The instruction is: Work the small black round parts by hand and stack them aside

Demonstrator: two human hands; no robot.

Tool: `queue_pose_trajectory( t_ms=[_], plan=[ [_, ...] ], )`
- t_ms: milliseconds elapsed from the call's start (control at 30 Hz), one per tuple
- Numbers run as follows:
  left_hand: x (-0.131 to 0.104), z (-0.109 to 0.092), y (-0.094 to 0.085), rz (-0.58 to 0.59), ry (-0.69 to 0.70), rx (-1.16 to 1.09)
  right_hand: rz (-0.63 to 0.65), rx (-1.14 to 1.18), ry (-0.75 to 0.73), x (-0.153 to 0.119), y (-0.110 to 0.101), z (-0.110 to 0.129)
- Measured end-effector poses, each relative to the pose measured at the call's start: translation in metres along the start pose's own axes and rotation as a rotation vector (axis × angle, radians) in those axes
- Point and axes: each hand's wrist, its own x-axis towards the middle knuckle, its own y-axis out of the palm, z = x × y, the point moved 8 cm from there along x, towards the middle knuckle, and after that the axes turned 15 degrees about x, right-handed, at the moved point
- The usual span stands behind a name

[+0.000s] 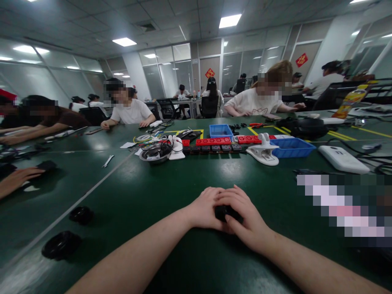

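Note:
My left hand (206, 207) and my right hand (245, 218) meet on the green table (147, 192), both wrapped around a small black object (223, 212). Only a dark patch of it shows between the fingers, so its shape is hidden. The hands rest low on the table surface, close in front of me.
Two black round parts (81, 214) (61, 245) lie at the near left. Farther off are a metal bowl (154, 153), red strips (214, 141), two blue bins (290, 148) (221, 130), a white clamp-like tool (263, 152) and a white device (343, 159). Other people sit around the table; another person's hand (16, 179) is at the left.

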Motion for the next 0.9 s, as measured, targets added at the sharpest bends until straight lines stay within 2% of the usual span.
queue_pose_trajectory(
  t_ms=[100, 200, 367, 500, 633, 900],
  plan=[
    [0.0, 0.002, -0.002, -0.03, -0.068, -0.01, -0.101, -0.032, 0.071, 0.0, -0.006, -0.009],
    [0.0, 0.003, -0.003, -0.053, -0.13, 0.032, -0.149, -0.095, 0.185, -0.002, -0.008, -0.021],
    [-0.001, -0.002, -0.005, -0.098, -0.125, 0.124, -0.118, -0.183, 0.32, -0.002, -0.005, -0.03],
    [-0.001, -0.002, -0.004, -0.116, -0.119, 0.114, -0.101, -0.213, 0.354, -0.001, -0.005, -0.031],
    [0.001, 0.002, -0.003, -0.11, -0.107, 0.045, -0.102, -0.182, 0.292, 0.002, -0.006, -0.027],
    [0.0, -0.002, -0.002, -0.049, 0.006, -0.077, -0.068, -0.017, 0.016, 0.0, -0.002, -0.002]
  ],
)
